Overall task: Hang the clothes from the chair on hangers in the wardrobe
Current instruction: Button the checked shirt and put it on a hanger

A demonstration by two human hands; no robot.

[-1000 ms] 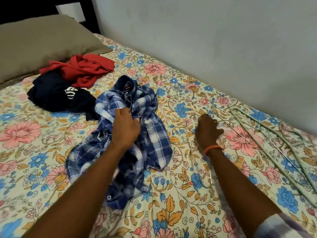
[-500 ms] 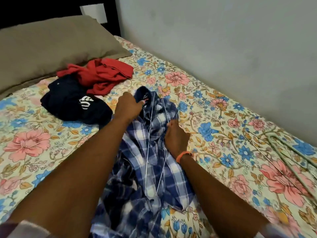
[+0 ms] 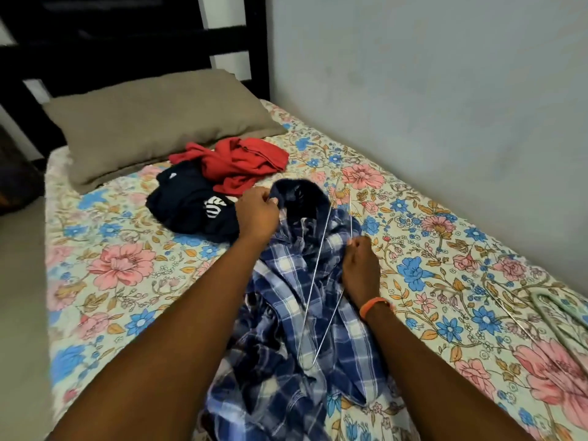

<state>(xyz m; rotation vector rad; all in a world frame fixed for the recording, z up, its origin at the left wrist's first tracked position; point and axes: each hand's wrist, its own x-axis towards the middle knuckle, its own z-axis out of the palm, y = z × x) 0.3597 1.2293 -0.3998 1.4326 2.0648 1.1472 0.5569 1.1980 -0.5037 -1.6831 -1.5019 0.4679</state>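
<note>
On the bed (image 3: 95, 281), near the pillow (image 3: 152, 122), a navy garment (image 3: 187, 205) and a red one (image 3: 241, 163) wait their turn. The left hand (image 3: 257, 214) pinches the collar of the plaid shirt (image 3: 318, 329), which lies crumpled in the middle. The right hand (image 3: 361, 265) grips a wire hanger (image 3: 313, 281) laid on the shirt. I judge the step is putting the hanger into the shirt; next, its end must slide under the collar. More hangers (image 3: 547, 316) lie at the right.
</note>
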